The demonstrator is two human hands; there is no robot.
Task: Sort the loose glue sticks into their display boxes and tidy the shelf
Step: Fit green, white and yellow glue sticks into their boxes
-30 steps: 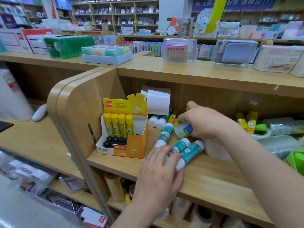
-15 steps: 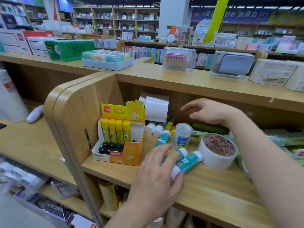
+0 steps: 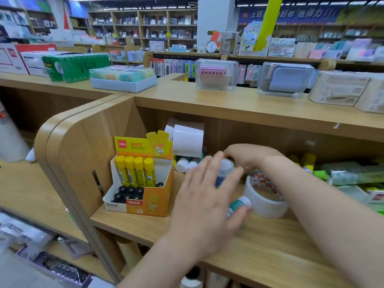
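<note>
- Up front: left hand (image 3: 204, 206), grip apart, fingers spread flat over the loose teal glue sticks (image 3: 236, 204) on the shelf (image 3: 270, 256); sitting higher than half a sec ago.
- Just right of that: white tape roll (image 3: 264, 207), right beside the one capped end poking out.
- Off left: orange display box (image 3: 145, 202), four yellow sticks (image 3: 135, 171) upright inside.
- Further back: right hand (image 3: 249, 157), dropped down to the little jar (image 3: 226, 165) since then; grip too blurry, can't tell.

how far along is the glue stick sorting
Early. Done: four yellow sticks stand in the display box. In hand: the left hand is spread over a teal stick; the right hand is at a small jar. Left: white-capped sticks at the back and loose yellow sticks far right.
</note>
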